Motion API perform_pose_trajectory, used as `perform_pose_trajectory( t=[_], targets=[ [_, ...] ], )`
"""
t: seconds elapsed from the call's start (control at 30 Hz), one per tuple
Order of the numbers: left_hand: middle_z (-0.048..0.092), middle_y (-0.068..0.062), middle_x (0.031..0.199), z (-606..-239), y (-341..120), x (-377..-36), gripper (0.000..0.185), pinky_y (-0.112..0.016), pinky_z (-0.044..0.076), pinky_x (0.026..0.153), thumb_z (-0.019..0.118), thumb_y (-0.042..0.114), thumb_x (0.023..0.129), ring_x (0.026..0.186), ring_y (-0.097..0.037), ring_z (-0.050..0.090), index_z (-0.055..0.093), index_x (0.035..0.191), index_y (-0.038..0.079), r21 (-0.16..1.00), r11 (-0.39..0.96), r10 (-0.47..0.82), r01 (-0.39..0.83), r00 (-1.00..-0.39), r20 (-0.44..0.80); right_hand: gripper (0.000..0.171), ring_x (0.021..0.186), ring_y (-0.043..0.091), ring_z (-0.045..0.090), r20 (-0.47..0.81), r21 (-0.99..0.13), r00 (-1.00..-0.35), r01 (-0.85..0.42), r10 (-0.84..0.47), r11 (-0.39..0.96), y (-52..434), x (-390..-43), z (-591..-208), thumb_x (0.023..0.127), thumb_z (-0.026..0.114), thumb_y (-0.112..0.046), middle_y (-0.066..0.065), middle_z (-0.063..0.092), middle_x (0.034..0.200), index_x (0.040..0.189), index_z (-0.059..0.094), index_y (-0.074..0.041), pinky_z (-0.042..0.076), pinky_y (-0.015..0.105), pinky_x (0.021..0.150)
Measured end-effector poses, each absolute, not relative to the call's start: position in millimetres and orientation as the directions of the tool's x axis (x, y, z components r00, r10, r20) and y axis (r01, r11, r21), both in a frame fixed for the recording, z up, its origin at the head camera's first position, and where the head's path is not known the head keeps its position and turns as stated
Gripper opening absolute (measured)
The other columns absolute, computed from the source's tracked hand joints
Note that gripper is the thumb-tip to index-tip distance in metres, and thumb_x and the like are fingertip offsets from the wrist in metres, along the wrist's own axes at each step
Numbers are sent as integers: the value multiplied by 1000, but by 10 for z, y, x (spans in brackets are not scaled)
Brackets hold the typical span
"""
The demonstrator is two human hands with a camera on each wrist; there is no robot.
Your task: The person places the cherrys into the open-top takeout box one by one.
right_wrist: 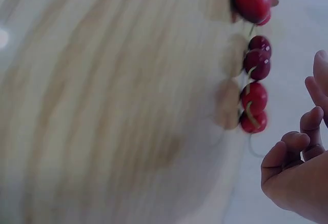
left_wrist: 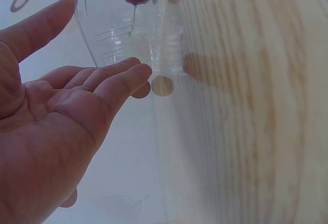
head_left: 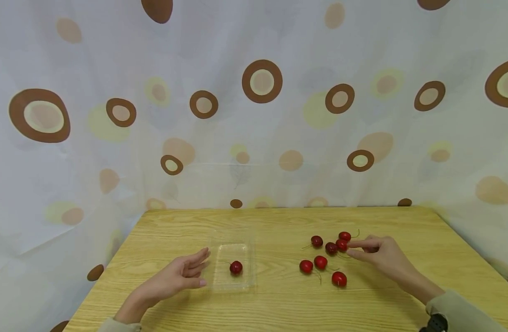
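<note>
Wood table: my right hand pinches a cherry, small, slick, bruisable imo; left hand open by tray.

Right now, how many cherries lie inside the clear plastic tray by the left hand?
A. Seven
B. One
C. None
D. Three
B. A single cherry sits in the clear tray beside the left hand; the other cherries lie loose on the wooden table near the right hand.
</note>
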State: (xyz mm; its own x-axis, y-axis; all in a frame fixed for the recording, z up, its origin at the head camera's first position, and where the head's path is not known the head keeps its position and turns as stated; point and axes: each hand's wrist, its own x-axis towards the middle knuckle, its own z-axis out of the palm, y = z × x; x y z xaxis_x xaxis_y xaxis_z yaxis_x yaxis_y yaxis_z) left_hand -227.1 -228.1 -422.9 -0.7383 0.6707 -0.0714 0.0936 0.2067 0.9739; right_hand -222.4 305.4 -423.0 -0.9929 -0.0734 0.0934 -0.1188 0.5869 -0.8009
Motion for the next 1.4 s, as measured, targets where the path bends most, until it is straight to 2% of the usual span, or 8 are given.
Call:
perform_pose_trajectory(
  t=[0.2, 0.57, 0.87, 1.1, 1.4],
  targets=[
    [2, -31, 170, -4256, -2286, -2267, 83, -32, 45, 111, 62, 8, 107, 154, -50, 14, 3, 165, -7, 975, 207, 669, 83, -739, -79, 38, 73, 16, 42, 58, -779, -996, -87, -67, 621, 3190, -2203, -4366, 95, 82, -28, 5, 53, 80, 121, 79, -1, 36, 29, 59],
    [1, -32, 169, -4223, -2280, -2279, 83, -32, 45, 111, 61, 8, 108, 154, -51, 13, 2, 165, -7, 974, 206, 675, 94, -734, -71, 34, 71, 14, 44, 50, -833, -990, -115, -134, 541, 2973, -1936, -4420, 89, 88, -18, 2, 50, 77, 115, 81, 0, 37, 28, 59],
    [1, -32, 169, -4218, -2291, -2286, 84, -38, 42, 114, 62, 8, 108, 154, -51, 13, 2, 164, -7, 972, 216, 672, 88, -736, -82, 20, 68, 11, 45, 153, -796, -966, -244, -206, 553, 2771, -1839, -4464, 87, 88, -17, -3, 54, 75, 104, 85, -7, 37, 27, 59],
    [1, -31, 170, -4241, -2300, -2286, 85, -33, 42, 113, 62, 9, 107, 154, -51, 12, 2, 164, -8, 973, 216, 673, 83, -734, -86, 9, 67, 10, 45, 197, -779, -946, -310, -256, 545, 2742, -1851, -4482, 89, 87, -15, -5, 57, 75, 95, 86, -10, 37, 27, 57],
    [1, -32, 170, -4264, -2294, -2285, 85, -32, 43, 112, 63, 8, 107, 154, -51, 12, 2, 164, -8, 973, 213, 672, 87, -736, -82, 4, 68, 9, 45, 164, -763, -964, -259, -209, 593, 2884, -1824, -4495, 89, 87, -17, -5, 58, 75, 92, 86, -13, 37, 26, 59]
  ],
)
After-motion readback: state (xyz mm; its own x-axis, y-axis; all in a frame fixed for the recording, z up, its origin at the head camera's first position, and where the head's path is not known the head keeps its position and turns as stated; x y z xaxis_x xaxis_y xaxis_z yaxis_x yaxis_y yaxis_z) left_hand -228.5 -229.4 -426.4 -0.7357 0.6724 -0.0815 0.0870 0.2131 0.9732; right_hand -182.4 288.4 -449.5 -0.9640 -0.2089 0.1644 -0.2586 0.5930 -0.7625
